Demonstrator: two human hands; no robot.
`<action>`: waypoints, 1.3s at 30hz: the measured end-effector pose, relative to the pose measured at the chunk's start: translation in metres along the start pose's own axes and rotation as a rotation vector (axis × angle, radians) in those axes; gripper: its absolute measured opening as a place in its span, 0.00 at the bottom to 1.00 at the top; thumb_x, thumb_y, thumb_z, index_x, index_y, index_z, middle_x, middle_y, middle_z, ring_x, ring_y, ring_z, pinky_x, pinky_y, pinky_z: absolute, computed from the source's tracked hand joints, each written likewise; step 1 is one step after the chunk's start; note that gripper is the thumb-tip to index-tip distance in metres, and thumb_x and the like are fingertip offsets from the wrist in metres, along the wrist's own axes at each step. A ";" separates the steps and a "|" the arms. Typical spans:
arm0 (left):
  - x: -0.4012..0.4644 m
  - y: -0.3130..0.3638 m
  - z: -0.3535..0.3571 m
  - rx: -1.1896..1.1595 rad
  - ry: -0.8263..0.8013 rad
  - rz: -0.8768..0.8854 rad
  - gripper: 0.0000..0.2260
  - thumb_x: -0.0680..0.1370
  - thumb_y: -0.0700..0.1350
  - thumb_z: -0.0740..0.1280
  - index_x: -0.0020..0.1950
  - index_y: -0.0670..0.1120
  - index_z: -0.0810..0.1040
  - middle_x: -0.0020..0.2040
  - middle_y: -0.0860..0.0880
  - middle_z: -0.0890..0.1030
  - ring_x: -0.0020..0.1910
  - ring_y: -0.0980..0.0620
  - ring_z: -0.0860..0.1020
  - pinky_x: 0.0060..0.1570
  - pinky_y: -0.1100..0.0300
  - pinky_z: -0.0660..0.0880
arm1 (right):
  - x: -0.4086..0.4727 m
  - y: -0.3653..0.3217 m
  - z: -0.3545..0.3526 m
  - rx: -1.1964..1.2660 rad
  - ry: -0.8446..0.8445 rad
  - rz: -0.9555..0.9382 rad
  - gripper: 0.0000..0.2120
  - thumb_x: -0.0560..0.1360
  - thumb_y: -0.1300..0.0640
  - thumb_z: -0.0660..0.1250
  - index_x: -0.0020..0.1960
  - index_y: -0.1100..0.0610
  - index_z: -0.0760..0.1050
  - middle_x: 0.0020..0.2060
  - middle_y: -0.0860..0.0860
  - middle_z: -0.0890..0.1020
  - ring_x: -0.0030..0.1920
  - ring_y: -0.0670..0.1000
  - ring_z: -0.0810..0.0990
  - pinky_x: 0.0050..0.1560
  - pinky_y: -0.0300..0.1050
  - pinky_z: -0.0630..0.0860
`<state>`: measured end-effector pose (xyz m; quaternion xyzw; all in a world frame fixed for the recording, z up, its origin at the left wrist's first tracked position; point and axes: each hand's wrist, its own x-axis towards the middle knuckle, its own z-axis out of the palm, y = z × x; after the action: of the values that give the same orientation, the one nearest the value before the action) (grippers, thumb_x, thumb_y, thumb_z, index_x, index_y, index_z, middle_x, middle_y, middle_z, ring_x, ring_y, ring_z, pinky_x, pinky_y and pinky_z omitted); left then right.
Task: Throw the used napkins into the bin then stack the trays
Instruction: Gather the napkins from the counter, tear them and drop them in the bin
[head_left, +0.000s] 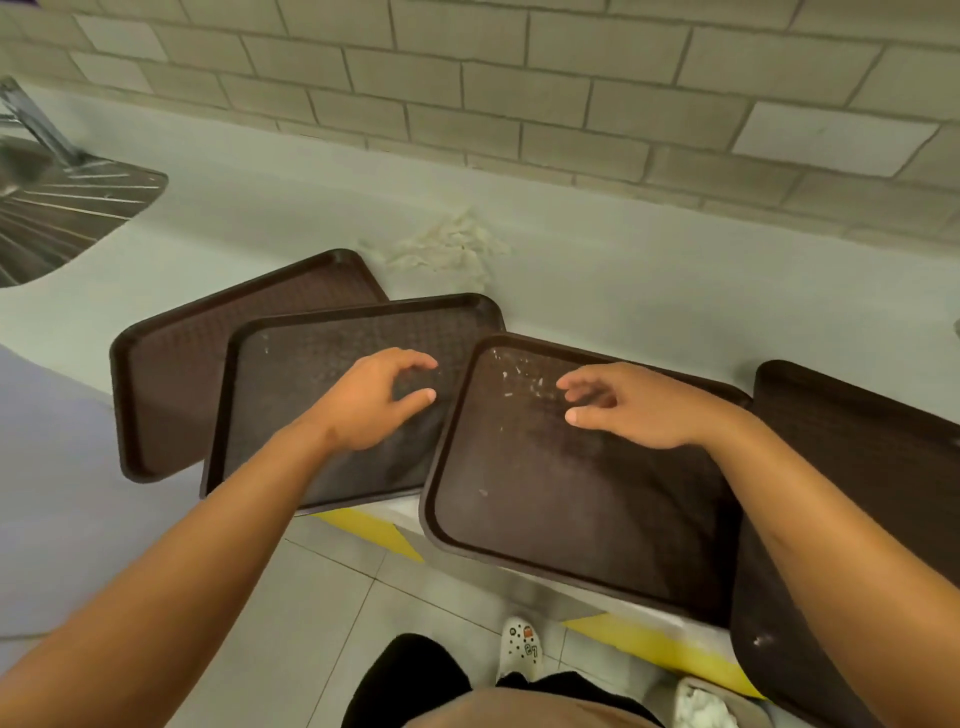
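Several dark brown trays lie overlapping along the counter's front edge. The leftmost tray (171, 374) is partly under a second tray (291, 395). A third tray (545, 519) with white crumbs overhangs the edge, and a fourth tray (857, 467) lies at the right. My left hand (374, 400) hovers over the second tray with loosely curled fingers, holding nothing. My right hand (634, 405) hovers over the third tray, fingers relaxed and empty. A bin (711, 706) with white crumpled napkins inside shows at the bottom right, by my feet.
A pale counter (623, 291) runs along a tiled wall (519, 78), with a patch of white paper scraps (452, 244) behind the trays. A steel sink drainboard (67, 208) sits at the far left. Yellow striping marks the counter's front.
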<state>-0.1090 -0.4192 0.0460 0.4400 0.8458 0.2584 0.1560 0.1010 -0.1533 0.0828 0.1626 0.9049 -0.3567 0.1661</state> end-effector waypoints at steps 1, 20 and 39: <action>0.007 -0.005 -0.002 0.003 -0.012 -0.004 0.17 0.79 0.52 0.69 0.67 0.53 0.76 0.64 0.55 0.78 0.62 0.57 0.76 0.65 0.58 0.72 | 0.007 0.000 -0.004 -0.005 -0.011 0.003 0.23 0.78 0.43 0.68 0.73 0.43 0.70 0.63 0.41 0.79 0.58 0.41 0.79 0.65 0.45 0.74; 0.226 -0.126 -0.092 0.215 -0.272 -0.081 0.26 0.79 0.54 0.67 0.76 0.50 0.65 0.68 0.47 0.76 0.61 0.45 0.77 0.62 0.55 0.71 | 0.241 -0.071 -0.060 -0.283 -0.038 0.145 0.26 0.79 0.43 0.65 0.74 0.52 0.69 0.69 0.51 0.76 0.65 0.53 0.75 0.63 0.46 0.71; 0.325 -0.172 -0.044 0.310 -0.287 -0.093 0.29 0.76 0.60 0.68 0.75 0.51 0.69 0.74 0.41 0.68 0.72 0.39 0.67 0.71 0.46 0.67 | 0.354 -0.082 -0.019 -0.335 0.070 0.392 0.32 0.71 0.40 0.75 0.66 0.59 0.76 0.62 0.54 0.80 0.60 0.58 0.79 0.60 0.51 0.77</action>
<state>-0.4282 -0.2468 -0.0289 0.4516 0.8638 0.0526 0.2172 -0.2520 -0.1345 -0.0037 0.3173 0.9077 -0.1568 0.2255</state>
